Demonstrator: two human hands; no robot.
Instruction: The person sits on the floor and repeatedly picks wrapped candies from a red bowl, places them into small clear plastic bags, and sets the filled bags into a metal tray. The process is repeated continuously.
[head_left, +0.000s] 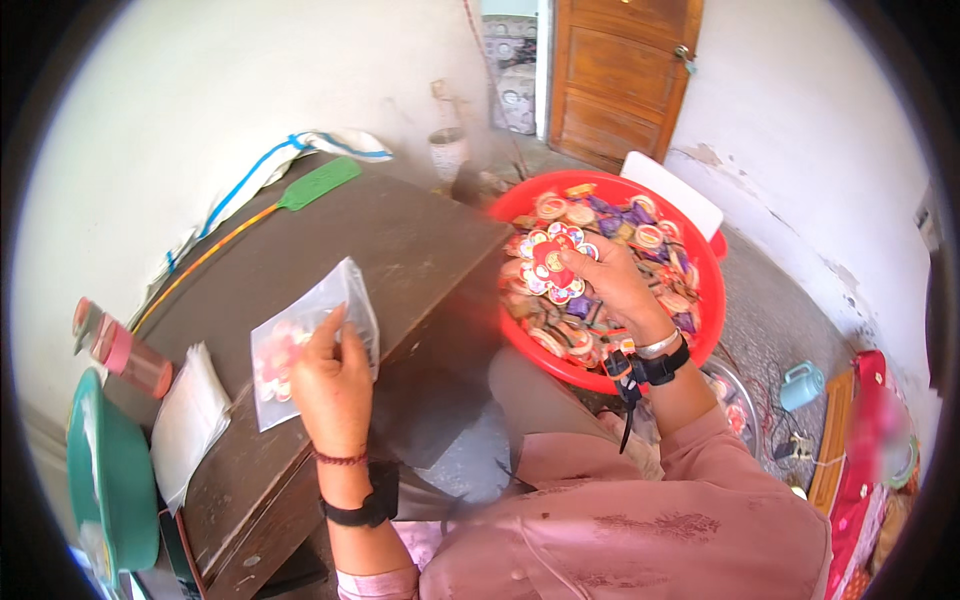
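Note:
My right hand [615,280] pinches a flower-shaped ornament [553,262], red in the middle with scalloped petals in white and mixed colours. It is held above the large red basin [712,300], which is full of small wrapped pieces, round discs and purple packets. Over the corner of the dark table, my left hand [338,385] has its fingers bent onto a clear plastic bag [358,290]. Similar red and white flower-shaped pieces [275,360] show through the bag. Part of the bag is hidden behind the hand.
On the brown table [400,230] lie a green fly swatter [320,183], a stack of white sheets [190,425] and a pink-banded bottle [125,350]. A green basin [110,480] stands at the left. Floor items at right include a light blue mug [800,386] and a metal bowl [745,400].

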